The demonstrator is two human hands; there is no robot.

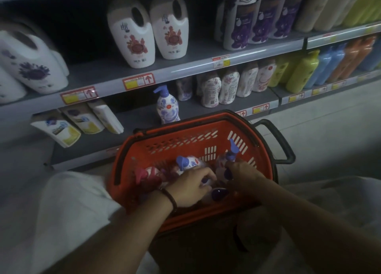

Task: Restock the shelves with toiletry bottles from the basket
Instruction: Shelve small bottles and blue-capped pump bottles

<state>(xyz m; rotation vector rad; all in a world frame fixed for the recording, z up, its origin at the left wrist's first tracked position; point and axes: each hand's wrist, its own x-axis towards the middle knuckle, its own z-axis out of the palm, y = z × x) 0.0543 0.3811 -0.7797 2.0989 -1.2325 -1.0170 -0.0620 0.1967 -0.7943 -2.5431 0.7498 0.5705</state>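
Toiletry bottles lie heaped in the red basket [186, 127], which is set on the floor just in front of the lower shelf [140, 117], presumably so that each bottle needs only a short lift to its place. Both hands are sunk into the basket. The left hand [191, 186] is curled over a half-hidden bottle [206, 182], of which only a white and purple patch shows between the fingers; the grasp appears firm, but how much of the bottle is enclosed cannot be told. The right hand [243, 172] is wrapped round the shoulder of an upright pump bottle [232, 155], its blue spout standing clear above the knuckles, a hold that is judged to keep the pump from being pressed. A blue-capped bottle [188, 162] and a pink-capped bottle [146, 173] lie on their sides beside the left hand, untouched.

On the lower shelf one matching pump bottle [167, 106] is stood alone, with bare shelf to its left, and that gap is likely meant for those in the basket. Refill pouches [82, 121] are leant at the shelf's left end, and large handled jugs [132, 36] are ranged on the shelf above. The step in hand is judged to be the picking up of two bottles at once.
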